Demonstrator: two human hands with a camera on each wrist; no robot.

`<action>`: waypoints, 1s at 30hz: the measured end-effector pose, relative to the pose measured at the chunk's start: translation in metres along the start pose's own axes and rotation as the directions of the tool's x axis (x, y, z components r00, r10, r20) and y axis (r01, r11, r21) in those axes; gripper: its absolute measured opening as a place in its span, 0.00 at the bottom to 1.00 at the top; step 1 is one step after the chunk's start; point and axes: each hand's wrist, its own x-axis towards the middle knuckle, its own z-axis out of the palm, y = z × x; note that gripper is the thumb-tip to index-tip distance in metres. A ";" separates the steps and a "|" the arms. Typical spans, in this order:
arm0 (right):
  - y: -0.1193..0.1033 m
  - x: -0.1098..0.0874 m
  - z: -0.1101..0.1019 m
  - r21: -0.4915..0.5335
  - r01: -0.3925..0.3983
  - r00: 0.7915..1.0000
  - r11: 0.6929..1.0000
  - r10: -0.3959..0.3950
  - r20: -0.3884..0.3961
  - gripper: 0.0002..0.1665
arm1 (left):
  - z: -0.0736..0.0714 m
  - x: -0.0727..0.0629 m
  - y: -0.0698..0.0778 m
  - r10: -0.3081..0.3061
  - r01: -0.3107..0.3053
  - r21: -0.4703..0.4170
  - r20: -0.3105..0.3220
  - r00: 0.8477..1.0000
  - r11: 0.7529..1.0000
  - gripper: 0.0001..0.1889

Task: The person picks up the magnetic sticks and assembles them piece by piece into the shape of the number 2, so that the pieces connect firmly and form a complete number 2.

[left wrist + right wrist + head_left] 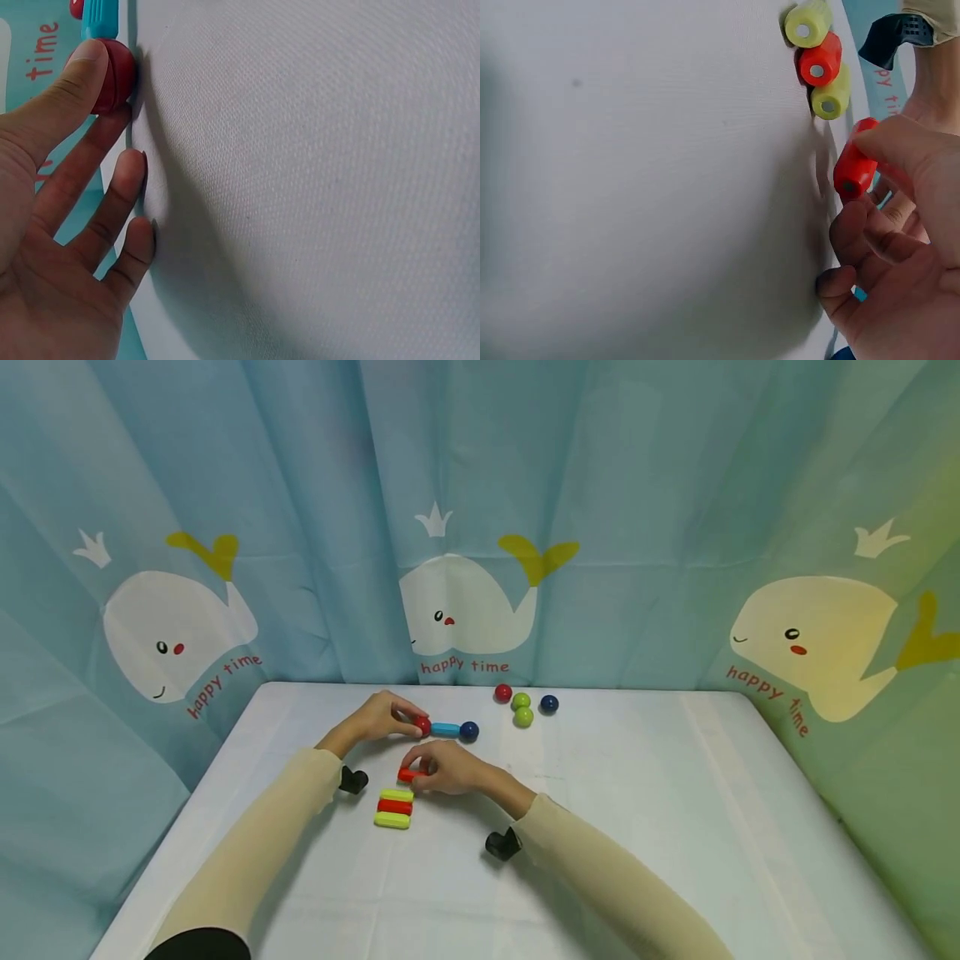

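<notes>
My left hand [381, 717] pinches a red ball [120, 75] between thumb and finger, its other fingers spread loosely. A light blue ridged rod [446, 729] joins end-on to that ball, and a dark blue ball [468, 732] sits at the rod's far end. Nearer to me, my right hand [456, 768] grips a short red rod [855, 166] by thumb and fingers, with a grey disc showing in its end. Just in front of it, a red rod [394, 807] lies between two yellow-green rods [392, 820], side by side on the table.
Toward the table's back edge are a loose red ball [503, 693], two green balls [523, 717] and a dark blue ball [549, 704]. The white table [637, 827] ends at a blue curtain [637, 527] printed with whales. Black wrist mounts [502, 844] stick out from both sleeves.
</notes>
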 end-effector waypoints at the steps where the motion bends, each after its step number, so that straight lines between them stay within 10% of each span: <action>1: 0.000 -0.002 0.000 0.004 -0.005 1.000 1.000 0.006 -0.017 0.13 | 0.000 0.000 0.000 0.001 -0.001 0.004 -0.002 1.000 1.000 0.16; 24: -0.011 -0.015 -0.011 -0.293 -0.112 0.991 0.949 0.127 0.030 0.14 | 0.001 -0.001 0.001 -0.012 0.012 0.000 -0.007 1.000 1.000 0.17; 30: -0.005 -0.018 -0.013 -0.146 -0.105 0.994 0.984 0.101 -0.033 0.13 | 0.001 -0.002 0.002 -0.026 0.026 0.008 -0.001 1.000 1.000 0.17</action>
